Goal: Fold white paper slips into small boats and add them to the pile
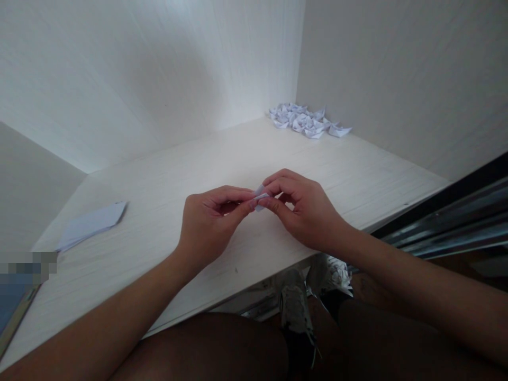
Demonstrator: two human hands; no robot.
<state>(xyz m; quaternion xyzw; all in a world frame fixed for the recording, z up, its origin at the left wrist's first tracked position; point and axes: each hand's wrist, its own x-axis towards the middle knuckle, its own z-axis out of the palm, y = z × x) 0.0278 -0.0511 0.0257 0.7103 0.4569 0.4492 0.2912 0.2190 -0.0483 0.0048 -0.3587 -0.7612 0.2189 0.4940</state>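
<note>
A small piece of folded white paper (pixel 261 196) is pinched between my two hands, just above the white tabletop. My left hand (pixel 212 219) grips its left side with thumb and fingertips. On the other side, my right hand (pixel 305 209) holds the paper between thumb and curled fingers. Much of the paper is hidden by the fingertips, so its full shape does not show. Beyond my hands, a heap of folded paper boats (pixel 304 120) lies in the far right corner.
A stack of white paper sheets (pixel 93 225) lies at the left on the white tabletop (pixel 166 174). Pale panels (pixel 190 69) enclose the surface at the back and sides. A partly pixelated blue item (pixel 16 296) sits at the left edge. My legs and shoes (pixel 296 307) are below the front edge.
</note>
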